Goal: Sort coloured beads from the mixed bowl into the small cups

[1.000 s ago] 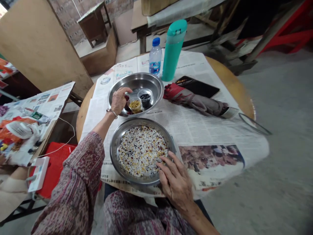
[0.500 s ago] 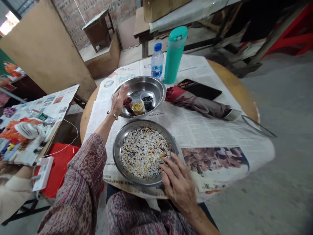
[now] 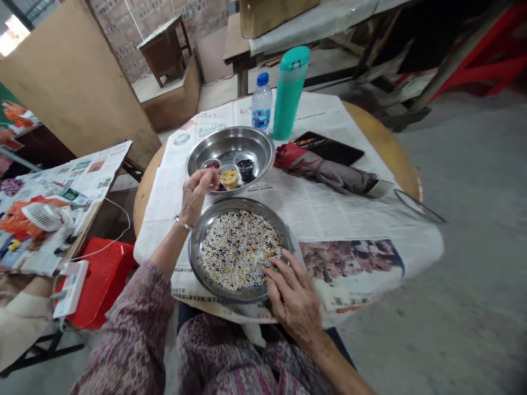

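My left hand (image 3: 195, 195) hovers at the front left edge of the far steel bowl (image 3: 234, 144), its fingers drawn together. Whatever might be between them is too small to see. Inside that bowl stand three clear cups: one with dark red beans (image 3: 212, 164), one with yellow grains (image 3: 229, 178) and one with black beans (image 3: 246, 165). Closer to me is a wide steel basin (image 3: 196, 258) of white grains mixed with red, yellow and black ones (image 3: 241, 249). Over its right rim rests my right hand (image 3: 295, 296), fingers spread, tips above or touching the grains.
Behind the bowls stand a water bottle (image 3: 262, 103) and a teal flask (image 3: 290, 93). A folded umbrella (image 3: 325, 168) and a dark tablet-like slab (image 3: 329, 148) lie to the right on the newspaper (image 3: 329, 216). A cluttered side table (image 3: 93, 178) is at left, above a red stool (image 3: 109, 274).
My left hand has come back toward me from the red bean cup to the bowl's front edge, its fingers now drawn together. My right hand keeps its place at the basin.
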The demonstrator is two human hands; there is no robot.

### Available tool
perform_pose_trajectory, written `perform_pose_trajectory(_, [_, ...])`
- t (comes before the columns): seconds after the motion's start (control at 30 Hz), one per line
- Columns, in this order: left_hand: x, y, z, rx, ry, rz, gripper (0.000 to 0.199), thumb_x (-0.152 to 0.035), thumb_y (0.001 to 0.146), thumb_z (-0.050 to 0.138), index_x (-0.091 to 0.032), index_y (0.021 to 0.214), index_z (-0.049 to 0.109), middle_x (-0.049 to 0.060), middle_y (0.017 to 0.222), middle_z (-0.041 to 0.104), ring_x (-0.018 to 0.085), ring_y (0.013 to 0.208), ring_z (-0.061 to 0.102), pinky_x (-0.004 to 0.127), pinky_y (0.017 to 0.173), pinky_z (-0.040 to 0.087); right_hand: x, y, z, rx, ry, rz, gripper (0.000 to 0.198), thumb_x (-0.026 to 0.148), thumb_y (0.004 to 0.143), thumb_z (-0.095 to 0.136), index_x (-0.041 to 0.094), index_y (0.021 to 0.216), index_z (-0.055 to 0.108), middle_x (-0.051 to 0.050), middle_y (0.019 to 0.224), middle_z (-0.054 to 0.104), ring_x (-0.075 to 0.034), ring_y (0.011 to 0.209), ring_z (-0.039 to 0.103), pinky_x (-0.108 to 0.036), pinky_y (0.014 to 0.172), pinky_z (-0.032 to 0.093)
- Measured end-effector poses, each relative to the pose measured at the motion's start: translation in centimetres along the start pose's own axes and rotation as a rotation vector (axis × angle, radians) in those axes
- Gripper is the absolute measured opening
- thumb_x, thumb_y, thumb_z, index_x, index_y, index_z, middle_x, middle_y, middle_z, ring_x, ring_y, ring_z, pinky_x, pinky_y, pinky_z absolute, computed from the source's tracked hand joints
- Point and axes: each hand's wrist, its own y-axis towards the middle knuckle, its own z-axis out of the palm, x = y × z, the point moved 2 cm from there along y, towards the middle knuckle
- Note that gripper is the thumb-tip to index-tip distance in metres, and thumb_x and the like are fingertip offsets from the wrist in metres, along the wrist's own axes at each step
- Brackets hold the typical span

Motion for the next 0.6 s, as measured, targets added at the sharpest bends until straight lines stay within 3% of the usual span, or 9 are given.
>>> perform_pose_trajectory(0.1, [0.0, -5.0, 0.6, 0.133, 0.293, 0.020, 0.018, -0.036, 0.091, 0.060, -0.023, 0.100, 0.068, 0.005, 0.094, 0.071, 0.015, 0.082, 0.065, 0.035, 0.078, 0.056, 0.1, 0.2, -0.1, -0.006, 0.000, 0.009, 0.020, 0.014, 0.091, 0.054, 0.017, 0.108, 0.064, -0.011, 0.119, 0.068, -0.030, 0.137, 0.046, -0.050, 0.107, 0.047])
perform_pose_trajectory(0.23, [-0.4, -9.9, 1.9, 0.529, 0.608, 0.246, 0.024, -0.033, 0.086, 0.067, -0.027, 0.109, 0.068, 0.006, 0.119, 0.067, 0.023, 0.115, 0.059, 0.048, 0.105, 0.046, 0.2, 0.2, -0.1, -0.018, 0.016, 0.035, 0.023, 0.015, 0.092, 0.052, 0.019, 0.112, 0.062, -0.011, 0.122, 0.067, -0.029, 0.137, 0.047, -0.050, 0.108, 0.047])
perform_pose_trajectory(0.33, [-0.5, -12.1, 3.2, 0.747, 0.700, 0.347, 0.040, -0.036, 0.083, 0.069, -0.032, 0.122, 0.062, 0.006, 0.141, 0.056, 0.026, 0.134, 0.047, 0.050, 0.112, 0.039, 0.2, 0.1, -0.2, -0.041, 0.041, 0.067, 0.025, 0.019, 0.092, 0.053, 0.019, 0.116, 0.058, -0.013, 0.127, 0.063, -0.028, 0.135, 0.049, -0.050, 0.108, 0.047])
perform_pose_trajectory(0.47, [0.1, -12.7, 6.0, 0.822, 0.740, 0.511, 0.052, -0.029, 0.081, 0.066, -0.028, 0.132, 0.055, 0.009, 0.150, 0.047, 0.029, 0.143, 0.035, 0.054, 0.115, 0.033, 0.2, 0.0, -0.3, -0.092, 0.039, 0.104, 0.022, 0.021, 0.091, 0.056, 0.019, 0.113, 0.056, -0.016, 0.131, 0.059, -0.029, 0.134, 0.048, -0.051, 0.107, 0.048])
perform_pose_trajectory(0.6, [1.2, -11.1, 8.0, 0.821, 0.807, 0.576, 0.030, -0.018, 0.082, 0.059, -0.023, 0.111, 0.064, 0.012, 0.132, 0.058, 0.029, 0.126, 0.050, 0.049, 0.103, 0.046, 0.2, -0.1, -0.2, -0.079, 0.031, 0.100, 0.016, 0.022, 0.092, 0.054, 0.021, 0.108, 0.057, -0.014, 0.130, 0.059, -0.029, 0.133, 0.048, -0.052, 0.107, 0.047])
